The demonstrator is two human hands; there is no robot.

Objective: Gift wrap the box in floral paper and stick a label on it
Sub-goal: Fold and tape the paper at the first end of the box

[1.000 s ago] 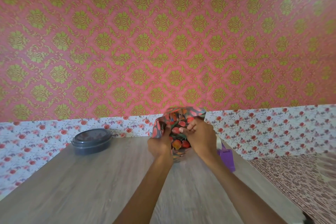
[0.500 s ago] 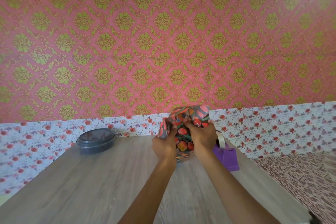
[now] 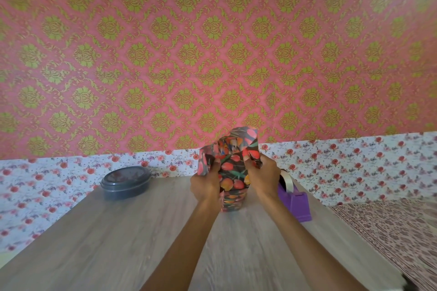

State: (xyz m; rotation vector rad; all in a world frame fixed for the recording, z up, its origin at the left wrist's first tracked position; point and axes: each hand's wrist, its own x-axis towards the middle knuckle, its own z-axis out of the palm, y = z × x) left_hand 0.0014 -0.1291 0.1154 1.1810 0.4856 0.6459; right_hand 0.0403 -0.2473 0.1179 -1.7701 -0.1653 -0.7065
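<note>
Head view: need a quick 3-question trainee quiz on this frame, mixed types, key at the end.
1. Multiple choice: the left hand and right hand both grip
A) the paper round the box
B) a pair of scissors
C) a ribbon
2. True or false: the tape dispenser stands to the right of the box.
3. Fill in: the lidded container on the table is to the ___ of the box.

Key: 1 A; 2 true; 3 left.
</note>
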